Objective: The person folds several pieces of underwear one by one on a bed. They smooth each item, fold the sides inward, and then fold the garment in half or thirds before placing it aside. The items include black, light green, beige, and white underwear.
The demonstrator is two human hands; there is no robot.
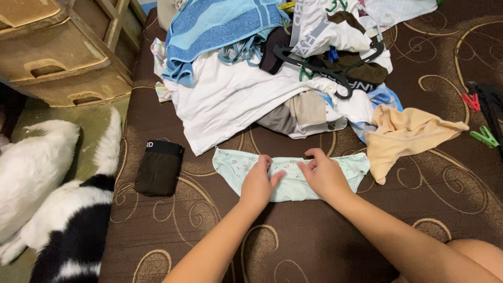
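A pale mint-green undergarment [233, 165] lies spread flat on the brown patterned bedcover [335, 230]. My left hand [258, 184] rests on its middle, fingers pinching the fabric. My right hand [324, 174] presses on the cloth just to the right, fingers bent at the top edge. Both hands touch the same garment, close together. The garment's left and right ends stick out past my hands.
A heap of laundry [236, 89] with a blue towel [215, 26], black hangers [335, 71] and a peach garment [403, 136] lies behind. A folded black piece [159, 167] sits at left. Clothes pegs [484, 137] lie at right. A black-and-white animal [57, 209] lies on the floor beside plastic drawers [57, 57].
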